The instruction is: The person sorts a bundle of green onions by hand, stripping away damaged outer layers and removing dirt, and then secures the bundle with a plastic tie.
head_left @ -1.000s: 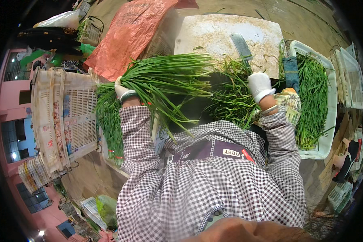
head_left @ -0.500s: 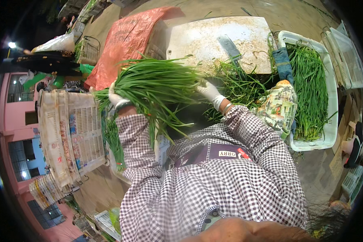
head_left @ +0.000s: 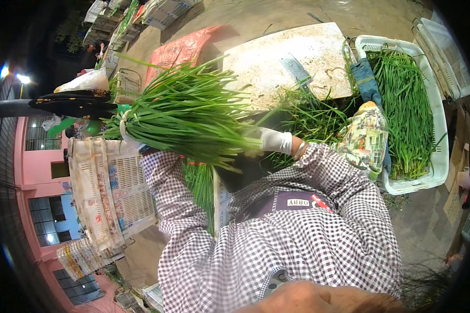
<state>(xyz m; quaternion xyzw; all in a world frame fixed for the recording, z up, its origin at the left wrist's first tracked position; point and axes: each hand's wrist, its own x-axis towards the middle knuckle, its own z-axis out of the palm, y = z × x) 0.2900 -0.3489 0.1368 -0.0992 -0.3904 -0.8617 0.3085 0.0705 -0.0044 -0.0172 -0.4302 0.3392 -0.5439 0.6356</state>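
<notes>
The left hand (head_left: 128,136), left of centre, was curled around one end of a bunch of long green leaves (head_left: 188,112), the right hand (head_left: 272,141) at its other end mid-frame (too blurred for me to tell how far it closed). It looked like a two-handed gathering step, any next move calling for a firm left grip; beyond, a cleaver (head_left: 296,70) lay on the pale board (head_left: 256,57) at upper centre.

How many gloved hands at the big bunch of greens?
2: left hand gripping the bunch at its left end, partly hidden by it; right hand at its right end, blurred.
</notes>
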